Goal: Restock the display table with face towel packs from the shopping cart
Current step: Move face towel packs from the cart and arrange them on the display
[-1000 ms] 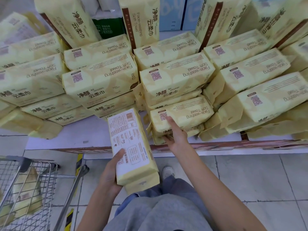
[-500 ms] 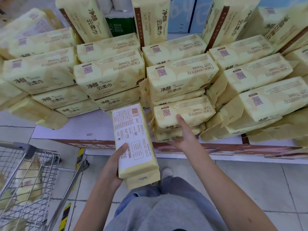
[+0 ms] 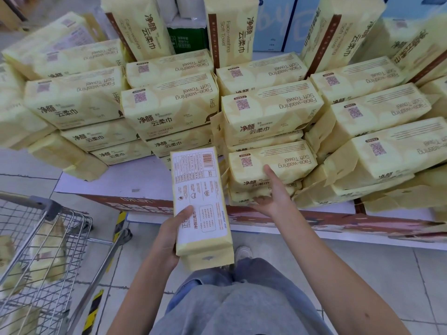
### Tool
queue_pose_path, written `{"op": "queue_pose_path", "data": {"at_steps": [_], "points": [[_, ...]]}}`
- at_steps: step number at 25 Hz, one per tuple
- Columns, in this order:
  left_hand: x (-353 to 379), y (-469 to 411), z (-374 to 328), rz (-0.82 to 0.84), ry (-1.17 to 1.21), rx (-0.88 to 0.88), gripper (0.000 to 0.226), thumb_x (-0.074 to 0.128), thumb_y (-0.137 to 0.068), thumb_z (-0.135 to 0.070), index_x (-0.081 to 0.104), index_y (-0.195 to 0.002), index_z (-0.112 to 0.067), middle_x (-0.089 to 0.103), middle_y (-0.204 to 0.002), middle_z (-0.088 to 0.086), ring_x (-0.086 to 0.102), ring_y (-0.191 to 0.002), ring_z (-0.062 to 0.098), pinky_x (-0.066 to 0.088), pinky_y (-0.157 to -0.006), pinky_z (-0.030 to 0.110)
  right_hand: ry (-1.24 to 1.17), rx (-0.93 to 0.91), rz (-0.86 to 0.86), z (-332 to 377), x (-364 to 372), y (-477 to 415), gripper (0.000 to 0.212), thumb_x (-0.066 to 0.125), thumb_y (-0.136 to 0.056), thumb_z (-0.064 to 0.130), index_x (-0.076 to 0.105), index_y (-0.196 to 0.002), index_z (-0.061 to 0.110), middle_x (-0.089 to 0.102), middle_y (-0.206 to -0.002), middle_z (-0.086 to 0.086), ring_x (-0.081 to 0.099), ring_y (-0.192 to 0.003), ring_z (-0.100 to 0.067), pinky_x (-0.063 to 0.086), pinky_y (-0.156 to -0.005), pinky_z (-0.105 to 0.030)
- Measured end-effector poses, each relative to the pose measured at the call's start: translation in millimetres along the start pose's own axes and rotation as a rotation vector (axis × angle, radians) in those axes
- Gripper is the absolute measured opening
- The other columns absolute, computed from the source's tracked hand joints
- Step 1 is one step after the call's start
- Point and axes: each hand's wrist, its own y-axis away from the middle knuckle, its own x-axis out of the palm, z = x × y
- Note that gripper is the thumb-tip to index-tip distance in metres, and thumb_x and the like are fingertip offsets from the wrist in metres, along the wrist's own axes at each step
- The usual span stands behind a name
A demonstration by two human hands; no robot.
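**Head view.** The left hand [image 3: 169, 238] grips two face towel packs stacked flat. Its thumb lies on the printed back of the held pack [image 3: 199, 199], and its fingers curl out of sight beneath the second pack [image 3: 210, 261] under it. The held pack's far end reaches over the near edge of the desk [image 3: 121, 182]. The right hand [image 3: 273, 197] is released, with straight fingers touching the front pack [image 3: 271, 165] just right of the held pack, on top of a short pile.

These packs look light and soft, a cushion of tissue in slick film. A squeeze would dent them, and a loose grip would probably let the upper one slide. The safest hold seems to be across the narrow width near mid-length, or cupped at a short end as now. The sealed end flaps are floppy.

| Thing | Count |
|---|---|
| Packs in hand | Two |
| Upright packs [image 3: 135, 32], standing beyond the held pack | Four, the rightmost leaning |
| Packs lying in piles behind and to both sides of the held pack | Well over twenty, the lower ones partly hidden |
| Shopping cart [image 3: 72, 238], left of the held pack | One |
| Cart packs [image 3: 48, 245] | At least two, blurred |
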Motion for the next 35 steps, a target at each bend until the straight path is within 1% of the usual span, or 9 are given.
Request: {"op": "queue_pose_path", "data": {"at_steps": [5, 8, 13, 15, 18, 21, 23, 30, 35], "points": [[-2, 17, -12, -0.071, -0.296, 0.218, 0.066, 0.085, -0.046, -0.023, 0.063, -0.107, -0.011, 0.074, -0.099, 0.012, 0.073, -0.080, 0.028, 0.057, -0.056, 0.032, 0.023, 0.048, -0.092, -7, -8, 26, 0.090, 0.076, -0.071, 0.048, 0.034, -0.141, 0.011, 0.043, -0.136, -0.018, 0.043, -0.127, -0.036, 0.031, -0.107, -0.052], [9, 32, -27, -0.052, -0.529, 0.392, 0.078, 0.089, -0.035, -0.040, 0.062, -0.106, -0.021, 0.074, -0.100, 0.001, 0.072, -0.082, 0.019, 0.057, -0.059, 0.030, 0.179, 0.018, 0.166, -5, 2, 64, 0.075, 0.074, -0.066, 0.052, 0.052, -0.126, 0.014, 0.060, -0.113, -0.007, 0.058, -0.105, -0.027, 0.043, -0.091, -0.045], [55, 48, -65, -0.165, -1.131, 0.750, 0.081, 0.086, -0.038, -0.058, 0.052, -0.108, -0.036, 0.061, -0.089, -0.022, 0.058, -0.081, -0.004, 0.043, -0.061, 0.016, 0.375, -0.314, 0.373, 23, 34, 116, 0.084, 0.076, -0.047, 0.057, 0.055, -0.121, 0.024, 0.059, -0.116, -0.010, 0.061, -0.102, -0.029, 0.055, -0.075, -0.048], [80, 53, -72, -0.245, -1.346, 0.986, 0.082, 0.081, -0.044, -0.062, 0.051, -0.115, -0.034, 0.056, -0.091, -0.020, 0.053, -0.088, 0.009, 0.035, -0.065, 0.023, 0.355, -0.387, 0.316, 29, 41, 120, 0.111, 0.083, -0.042, 0.051, 0.036, -0.140, 0.025, 0.059, -0.123, -0.007, 0.060, -0.107, -0.028, 0.054, -0.079, -0.053], [111, 56, -73, -0.336, -1.589, 1.216, 0.097, 0.070, -0.052, -0.070, 0.046, -0.133, -0.021, 0.057, -0.114, -0.004, 0.040, -0.104, 0.021, 0.030, -0.083, 0.029, 0.162, -0.459, 0.273, 38, 46, 115, 0.089, 0.083, -0.062, 0.028, 0.038, -0.138, 0.020, 0.064, -0.119, -0.006, 0.064, -0.103, -0.026, 0.055, -0.077, -0.054], [125, 58, -87, -0.230, -1.567, 1.096, 0.101, 0.038, -0.056, -0.089, 0.045, -0.136, -0.028, 0.055, -0.129, -0.005, 0.044, -0.117, 0.021, 0.034, -0.101, 0.043, 0.024, -0.494, 0.323, 49, 40, 111, 0.082, 0.080, -0.060, 0.022, 0.046, -0.134, 0.017, 0.069, -0.110, -0.008, 0.069, -0.092, -0.024, 0.057, -0.074, -0.052], [123, 56, -97, -0.118, -1.204, 0.898, 0.093, 0.033, -0.059, -0.088, 0.050, -0.131, -0.031, 0.054, -0.135, -0.001, 0.048, -0.121, 0.021, 0.037, -0.103, 0.049, -0.020, -0.532, 0.398, 54, 35, 108, 0.088, 0.079, -0.055, 0.023, 0.044, -0.136, 0.017, 0.067, -0.117, -0.010, 0.068, -0.099, -0.026, 0.056, -0.073, -0.050], [97, 36, -85, 0.292, -0.026, -0.297, 0.061, 0.062, -0.073, -0.062, 0.075, -0.097, -0.007, 0.068, -0.105, 0.019, 0.067, -0.089, 0.043, 0.046, -0.090, 0.062, -0.107, -0.529, 0.639, 60, 25, 92, 0.076, 0.066, -0.069, 0.013, 0.041, -0.140, 0.013, 0.057, -0.132, -0.013, 0.057, -0.118, -0.030, 0.050, -0.092, -0.050], [102, 24, -85, 0.233, -0.014, -0.067, 0.062, 0.076, -0.060, -0.042, 0.068, -0.113, -0.012, 0.070, -0.110, 0.017, 0.069, -0.092, 0.036, 0.057, -0.077, 0.051, -0.049, -0.489, 0.548, 75, 17, 90, 0.090, 0.089, -0.049, 0.033, 0.053, -0.129, 0.012, 0.060, -0.128, -0.013, 0.054, -0.119, -0.030, 0.045, -0.098, -0.051]]}}
